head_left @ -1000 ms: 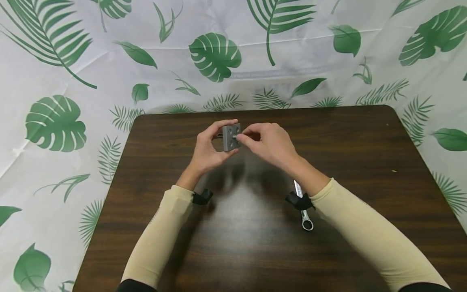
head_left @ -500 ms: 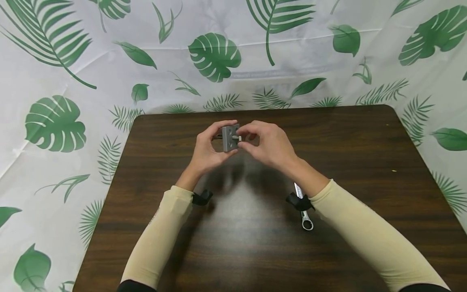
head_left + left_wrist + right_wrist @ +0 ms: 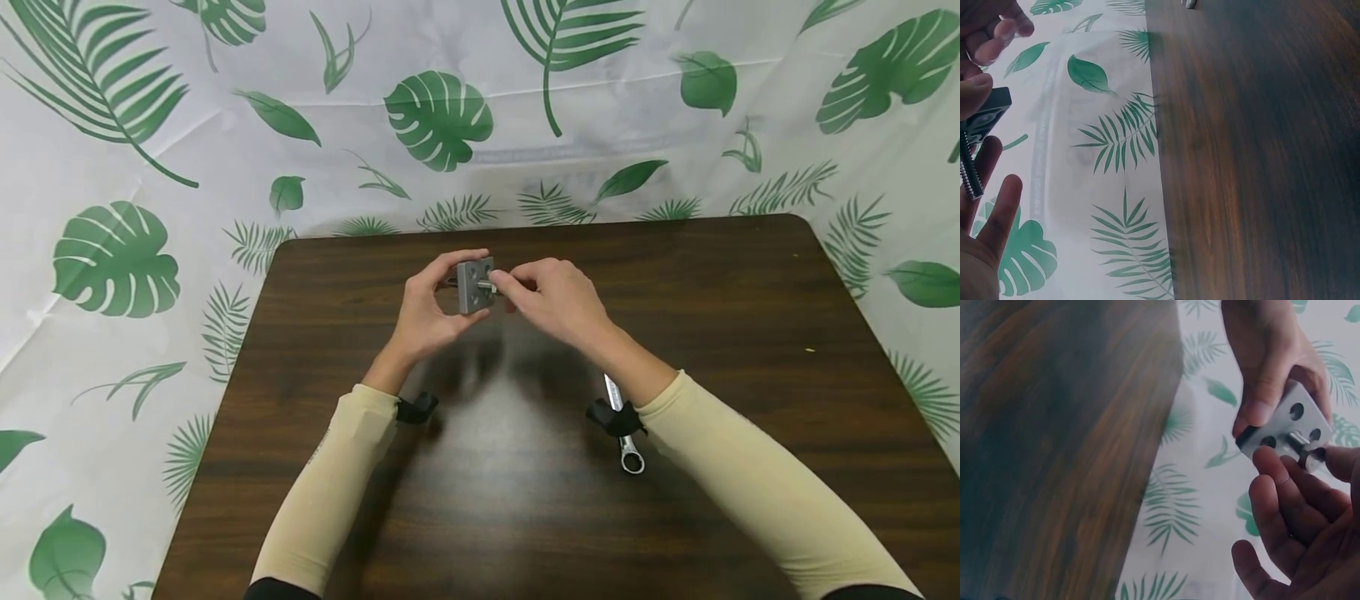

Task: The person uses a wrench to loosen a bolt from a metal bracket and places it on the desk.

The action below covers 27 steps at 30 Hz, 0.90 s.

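My left hand (image 3: 426, 310) holds a square grey metal block (image 3: 467, 287) by its edges, thumb below and fingers above. Several holes pierce the block's face, as the right wrist view shows. A hex bolt (image 3: 1299, 444) passes through its middle, its head standing off the face. On the far side, the bolt's threaded end (image 3: 970, 172) sticks out in the left wrist view. My right hand (image 3: 561, 302) pinches the bolt's head, with the thumb (image 3: 1341, 464) on one side and fingertips on the other. The remaining fingers are spread loosely.
A combination wrench (image 3: 632, 457) lies on the dark wooden table (image 3: 495, 500), partly hidden under the right wrist's black strap (image 3: 615, 417). A small yellowish scrap (image 3: 810, 350) lies at the right. Behind the table hangs a leaf-patterned sheet (image 3: 330, 158).
The right thumb has moved up and forward over the bolt's head, and the index finger has shifted back. Half a second ago the head showed between parted fingertips. The left hand and block stay nearly still.
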Each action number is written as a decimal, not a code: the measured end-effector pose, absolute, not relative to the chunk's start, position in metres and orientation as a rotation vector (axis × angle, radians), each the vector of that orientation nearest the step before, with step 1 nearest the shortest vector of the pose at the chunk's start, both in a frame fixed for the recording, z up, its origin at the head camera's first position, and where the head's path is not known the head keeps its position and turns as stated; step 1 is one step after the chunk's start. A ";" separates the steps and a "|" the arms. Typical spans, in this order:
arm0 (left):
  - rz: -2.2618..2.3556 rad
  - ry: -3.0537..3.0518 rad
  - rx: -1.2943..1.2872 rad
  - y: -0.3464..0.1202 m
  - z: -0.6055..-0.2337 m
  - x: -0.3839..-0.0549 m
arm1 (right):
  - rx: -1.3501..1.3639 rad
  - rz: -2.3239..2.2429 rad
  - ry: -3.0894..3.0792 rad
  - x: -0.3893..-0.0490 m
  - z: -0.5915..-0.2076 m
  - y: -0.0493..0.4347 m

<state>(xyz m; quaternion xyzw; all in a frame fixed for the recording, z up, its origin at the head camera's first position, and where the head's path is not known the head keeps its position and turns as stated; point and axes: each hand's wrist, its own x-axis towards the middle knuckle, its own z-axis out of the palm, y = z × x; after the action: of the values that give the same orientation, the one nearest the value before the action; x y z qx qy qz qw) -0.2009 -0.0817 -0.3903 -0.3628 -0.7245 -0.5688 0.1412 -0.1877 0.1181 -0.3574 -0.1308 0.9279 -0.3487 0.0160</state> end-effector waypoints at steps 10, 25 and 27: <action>-1.647 -2.095 -1.033 -0.082 -0.391 -0.202 | -0.591 -1.177 2.928 -0.188 -0.356 0.118; -1.636 -2.097 -1.022 -0.086 -0.407 -0.210 | -0.431 -1.105 2.977 -0.186 -0.358 0.116; -1.636 -2.089 -1.034 -0.085 -0.397 -0.205 | -0.368 -1.041 2.976 -0.186 -0.357 0.115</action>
<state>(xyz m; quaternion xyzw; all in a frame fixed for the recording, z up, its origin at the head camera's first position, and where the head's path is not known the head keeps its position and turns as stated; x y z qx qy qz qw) -0.2047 -0.0847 -0.3969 -0.3593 -0.7256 -0.5684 0.1465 -0.1865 0.1148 -0.3574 -0.1160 0.9374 -0.3279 -0.0162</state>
